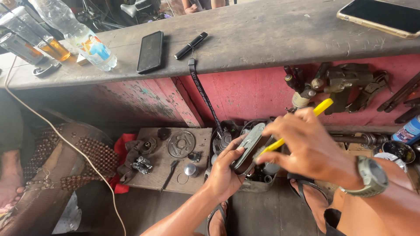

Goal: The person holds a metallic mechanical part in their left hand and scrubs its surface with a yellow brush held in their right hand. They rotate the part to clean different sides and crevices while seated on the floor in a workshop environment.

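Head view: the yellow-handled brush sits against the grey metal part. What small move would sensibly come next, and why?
Probably another short stroke along the grey metal part: the right hand holds the yellow-handled brush with its bristles on that surface, and the left hand steadies the part from below.

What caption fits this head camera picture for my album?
Left hand holds a grey metal part while right hand brushes it with a yellow brush.

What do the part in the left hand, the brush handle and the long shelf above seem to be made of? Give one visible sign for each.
Part: probably cast metal, dull grey with a soft sheen.
Brush handle: likely plastic, bright even yellow and smooth.
Shelf: wood, weathered grey, with grain lines and scratches showing.
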